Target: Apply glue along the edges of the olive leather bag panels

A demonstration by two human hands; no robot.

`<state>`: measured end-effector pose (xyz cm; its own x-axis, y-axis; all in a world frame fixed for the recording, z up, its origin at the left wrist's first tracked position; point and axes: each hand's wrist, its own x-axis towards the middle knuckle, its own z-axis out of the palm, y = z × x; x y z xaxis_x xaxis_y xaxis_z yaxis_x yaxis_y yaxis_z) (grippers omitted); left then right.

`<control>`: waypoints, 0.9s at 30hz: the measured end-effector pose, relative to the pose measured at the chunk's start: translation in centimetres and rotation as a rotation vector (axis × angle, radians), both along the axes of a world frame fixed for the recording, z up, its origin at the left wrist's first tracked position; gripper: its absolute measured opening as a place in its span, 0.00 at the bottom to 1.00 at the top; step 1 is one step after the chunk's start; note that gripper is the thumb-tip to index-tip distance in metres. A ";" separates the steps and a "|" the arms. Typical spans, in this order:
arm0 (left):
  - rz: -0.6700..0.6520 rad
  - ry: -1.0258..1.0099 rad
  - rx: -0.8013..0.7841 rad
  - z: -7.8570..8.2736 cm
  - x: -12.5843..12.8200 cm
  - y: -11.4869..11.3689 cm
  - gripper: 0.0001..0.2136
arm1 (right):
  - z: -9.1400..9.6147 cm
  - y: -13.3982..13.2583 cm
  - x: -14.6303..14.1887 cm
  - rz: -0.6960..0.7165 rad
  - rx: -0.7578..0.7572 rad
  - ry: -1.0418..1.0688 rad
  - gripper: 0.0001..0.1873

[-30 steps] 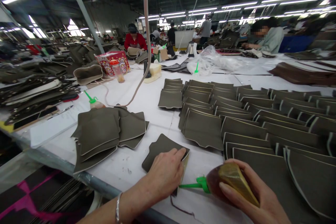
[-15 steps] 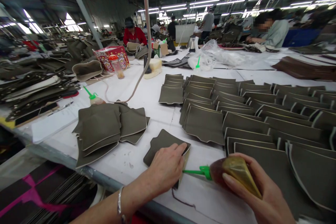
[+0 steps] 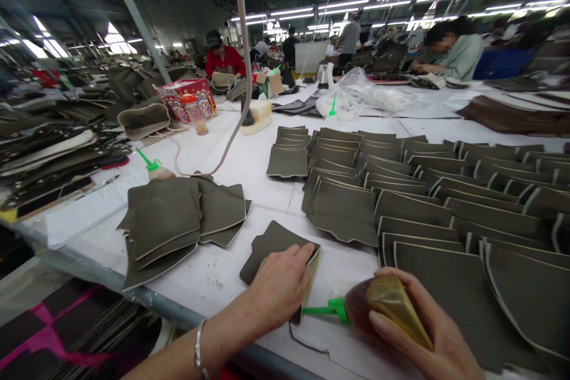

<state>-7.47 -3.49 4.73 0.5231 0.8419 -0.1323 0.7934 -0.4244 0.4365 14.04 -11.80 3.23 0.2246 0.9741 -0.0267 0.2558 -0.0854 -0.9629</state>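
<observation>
The panel (image 3: 267, 244) lies flat at six o'clock in the view, a dark olive piece with a smooth face and a wavy outline, partly covered; a yellowish strip runs along its three o'clock side. The bottle (image 3: 388, 295), at five o'clock, is tilted almost level — translucent amber, dark reddish-brown toward its green nozzle (image 3: 327, 310). That points to nine o'clock, its tip at the panel's near end — contact cannot be told.

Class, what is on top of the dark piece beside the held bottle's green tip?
The left hand lies on the dark piece; the surface beneath the hand is covered from view.
</observation>
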 end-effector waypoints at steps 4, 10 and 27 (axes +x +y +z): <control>0.005 -0.013 -0.017 -0.1 0.1 0.2 0.23 | -0.3 1.4 1.1 -0.039 0.077 -0.136 0.28; 0.009 -0.037 -0.059 -0.1 0.0 0.4 0.23 | -0.6 1.6 1.7 -0.038 0.057 -0.119 0.28; -0.003 -0.138 -0.075 -0.2 0.1 1.2 0.25 | -0.1 2.0 1.6 -0.119 0.220 -0.335 0.27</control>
<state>-7.34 -2.33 4.51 0.5431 0.8308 -0.1215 0.7225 -0.3888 0.5717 15.67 -9.80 3.13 0.2972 0.9150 0.2727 0.5592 0.0648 -0.8265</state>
